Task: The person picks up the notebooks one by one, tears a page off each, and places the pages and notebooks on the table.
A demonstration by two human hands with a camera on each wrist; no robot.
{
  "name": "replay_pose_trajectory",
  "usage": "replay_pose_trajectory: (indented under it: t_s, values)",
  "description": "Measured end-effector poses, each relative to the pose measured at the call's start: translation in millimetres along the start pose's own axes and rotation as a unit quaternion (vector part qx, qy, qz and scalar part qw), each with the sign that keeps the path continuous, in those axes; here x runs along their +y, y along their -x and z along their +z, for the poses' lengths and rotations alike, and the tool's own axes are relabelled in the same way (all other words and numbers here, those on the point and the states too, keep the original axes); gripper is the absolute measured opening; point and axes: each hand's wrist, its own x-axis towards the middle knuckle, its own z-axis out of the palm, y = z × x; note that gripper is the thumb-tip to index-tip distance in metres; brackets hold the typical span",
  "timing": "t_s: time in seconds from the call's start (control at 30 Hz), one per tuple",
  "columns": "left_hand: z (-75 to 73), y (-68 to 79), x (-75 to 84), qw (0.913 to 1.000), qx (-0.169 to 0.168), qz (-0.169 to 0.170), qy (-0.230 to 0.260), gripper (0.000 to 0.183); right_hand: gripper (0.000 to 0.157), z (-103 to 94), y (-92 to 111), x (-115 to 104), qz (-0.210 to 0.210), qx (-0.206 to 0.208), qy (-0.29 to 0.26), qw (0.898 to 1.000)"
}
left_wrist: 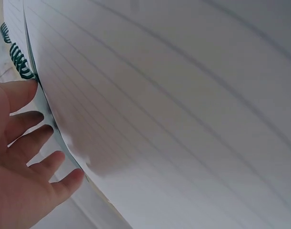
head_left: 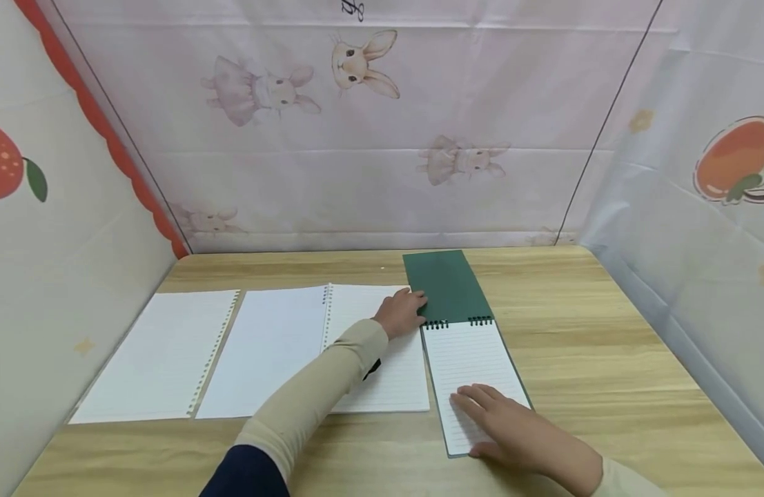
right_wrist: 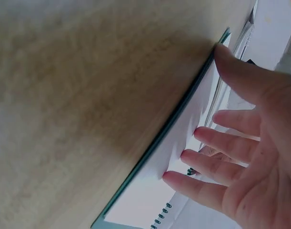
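A spiral notepad with a green cover (head_left: 448,286) lies flipped open, its lined white page (head_left: 471,366) toward me. My left hand (head_left: 402,314) reaches to the left side of its black coil binding (head_left: 436,324), the fingers at the edge of the cover. In the left wrist view, the left thumb (left_wrist: 21,94) is right by the coil and the fingers are spread. My right hand (head_left: 512,431) rests on the lower part of the lined page, fingers extended. The right wrist view shows its fingertips on the paper and the thumb (right_wrist: 231,71) at the notepad's lower edge.
Left of the notepad lies an open ring-bound notebook (head_left: 276,345), its right page partly under my left forearm. Another white sheet with a punched edge (head_left: 158,352) lies farther left. All are on a wooden table (head_left: 605,359), with printed cloth walls (head_left: 369,193) around its back and sides.
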Motion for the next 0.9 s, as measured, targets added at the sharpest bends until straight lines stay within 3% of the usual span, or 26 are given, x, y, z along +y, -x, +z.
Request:
replay_pose_trajectory:
  t_s: [0.27,0.4,0.47,0.53,0.6,0.67,0.73,0.9]
  values:
    - [4.5,-3.0,-2.1,1.0000,-0.008,0.000,0.004,0.042,0.046,-2.7,1,4,0.004,0.004,0.008,1.000]
    - [7.3,-5.3,-2.8,1.0000,-0.007,0.005,-0.003,0.042,0.037,-7.5,9,14,0.081,0.066,-0.004,0.995]
    - [7.3,-5.8,-2.4,0.9999,-0.006,0.010,-0.005,0.042,0.040,-10.5,16,21,0.128,0.087,-0.002,0.988]
    - [6.5,-5.7,-1.8,0.9998,-0.007,0.014,-0.008,0.042,0.045,-12.3,24,27,0.141,0.095,-0.001,0.985]
    - [5.1,-4.9,-1.6,0.9998,-0.008,0.014,-0.010,0.042,0.051,-11.1,29,29,0.118,0.087,-0.003,0.989]
    - [3.3,-4.5,-1.6,0.9998,-0.010,0.012,-0.013,0.042,0.052,-7.5,32,28,0.068,0.079,-0.008,0.995]
    - [2.0,-4.0,-2.1,0.9998,-0.012,0.010,-0.015,0.042,0.047,-3.2,30,26,0.027,0.066,-0.011,0.997]
    - [2.4,-3.6,-3.5,0.9998,-0.014,0.010,-0.012,0.043,0.031,1.2,20,23,-0.013,0.054,0.017,0.998]
